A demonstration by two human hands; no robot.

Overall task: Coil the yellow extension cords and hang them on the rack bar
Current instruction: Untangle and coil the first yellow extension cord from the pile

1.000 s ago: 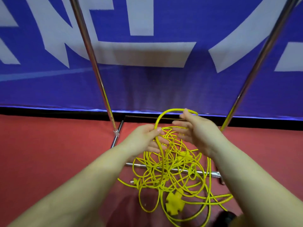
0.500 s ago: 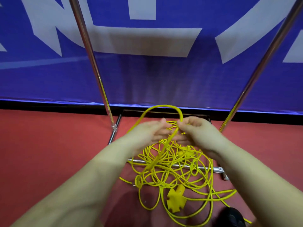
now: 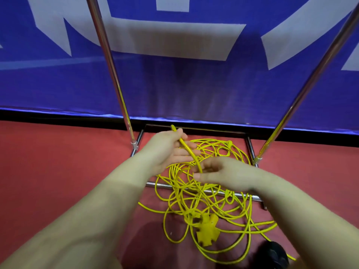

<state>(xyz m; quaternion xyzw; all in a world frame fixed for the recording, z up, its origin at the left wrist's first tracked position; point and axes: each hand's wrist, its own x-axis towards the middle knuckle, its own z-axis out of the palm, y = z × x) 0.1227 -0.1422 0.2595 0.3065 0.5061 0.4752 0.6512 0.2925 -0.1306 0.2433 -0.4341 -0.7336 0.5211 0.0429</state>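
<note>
Both hands work one strand of the yellow extension cord [image 3: 191, 155]: left hand [image 3: 168, 150] pinches it near the top, right hand [image 3: 219, 174] curls loosely round it lower down. Held strand slants from upper left to lower right between them. Remaining cord lies tangled on the red floor [image 3: 58, 171] directly below, draped over the rack's base bar [image 3: 155, 185], with its outlet block [image 3: 206, 229] nearest the person.

We lose both slanted chrome rack poles [image 3: 108, 61] at the twelve o'clock edge, so the hanging bar stays unseen. The tangled yellow extension cord [image 3: 211, 202] runs under our right hand [image 3: 223, 175] and off frame at five o'clock, beside a dark rounded object [image 3: 275, 253] we cannot identify.
</note>
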